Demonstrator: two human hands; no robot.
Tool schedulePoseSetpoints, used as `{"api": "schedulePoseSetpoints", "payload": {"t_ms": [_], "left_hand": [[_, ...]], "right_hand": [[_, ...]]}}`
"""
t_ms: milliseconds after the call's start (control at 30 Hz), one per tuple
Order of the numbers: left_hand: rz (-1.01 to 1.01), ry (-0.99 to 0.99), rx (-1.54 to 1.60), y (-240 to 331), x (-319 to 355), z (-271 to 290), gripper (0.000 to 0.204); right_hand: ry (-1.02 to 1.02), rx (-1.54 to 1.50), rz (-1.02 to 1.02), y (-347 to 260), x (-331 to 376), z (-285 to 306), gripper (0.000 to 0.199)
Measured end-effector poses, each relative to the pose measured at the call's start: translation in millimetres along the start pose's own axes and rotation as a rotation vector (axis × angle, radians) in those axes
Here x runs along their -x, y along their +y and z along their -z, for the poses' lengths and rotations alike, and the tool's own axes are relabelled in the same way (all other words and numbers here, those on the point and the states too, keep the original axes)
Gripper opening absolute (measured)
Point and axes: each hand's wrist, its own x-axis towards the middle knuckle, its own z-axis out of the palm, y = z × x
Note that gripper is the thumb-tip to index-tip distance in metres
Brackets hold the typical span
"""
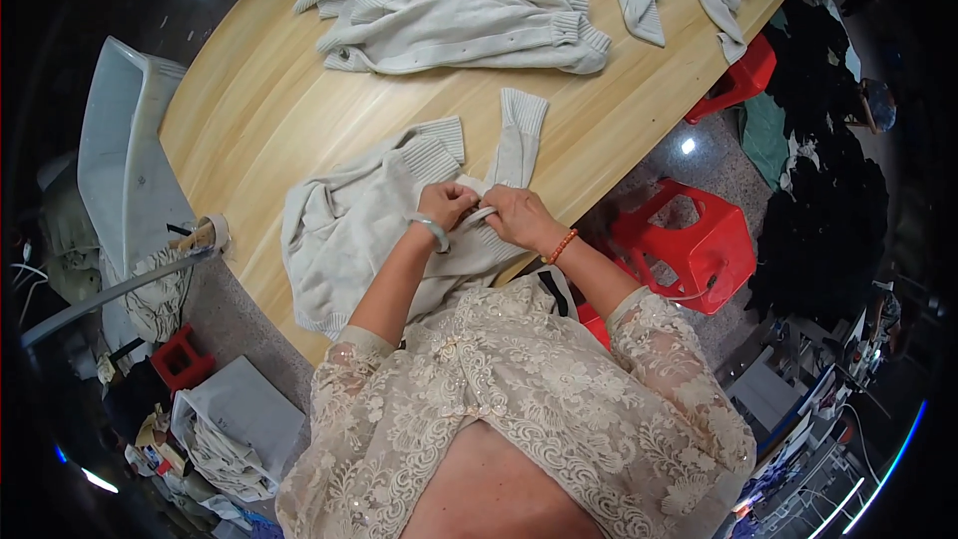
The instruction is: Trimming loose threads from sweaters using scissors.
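Note:
A cream knit sweater lies bunched on the wooden table in front of me, its sleeve with a ribbed cuff pointing away. My left hand, with a pale bangle at the wrist, pinches the knit near the sweater's middle. Close beside it, my right hand, wearing a red bead bracelet, is closed on the same sweater. A narrow folded strip of the knit pokes out by the right fingers. The fingertips nearly meet, and whatever lies exactly between them is too small to make out.
More cream knit garments are heaped at the table's far side. Red plastic stools stand off its right edge. On the left are a pale plastic bin, a metal bar and a white bin with cloth. Dark fabric is piled at right.

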Motion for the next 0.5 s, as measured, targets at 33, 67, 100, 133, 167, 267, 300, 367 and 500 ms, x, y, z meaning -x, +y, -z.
{"api": "schedulePoseSetpoints", "payload": {"t_ms": [33,67,100,133,167,267,300,367,500], "left_hand": [[0.106,-0.069,0.247,2,4,0,0.013],[0.124,-0.065,0.290,6,9,-1,0.011],[0.147,-0.075,0.320,7,10,-1,0.011],[0.169,-0.084,0.350,8,11,1,0.011],[0.175,-0.085,0.325,4,11,2,0.012],[0.206,-0.123,0.423,0,13,6,0.014],[0.194,-0.127,0.417,1,16,6,0.014],[0.141,-0.161,0.415,3,23,10,0.019],[-0.070,-0.272,0.297,16,50,12,0.031]], "right_hand": [[0.009,0.004,-0.002,-1,-1,1,0.016],[-0.004,-0.043,-0.066,-5,-2,3,0.018],[-0.017,-0.091,-0.128,-8,-3,4,0.020],[0.040,-0.146,-0.100,-7,-3,2,0.026],[0.042,-0.140,-0.094,-8,-2,1,0.026],[0.084,-0.039,0.001,-12,0,-1,0.030],[0.085,-0.030,0.007,-11,1,-1,0.030],[-0.013,0.022,0.019,-11,1,-1,0.030],[-0.074,-0.018,0.030,-10,1,6,0.026]]}}
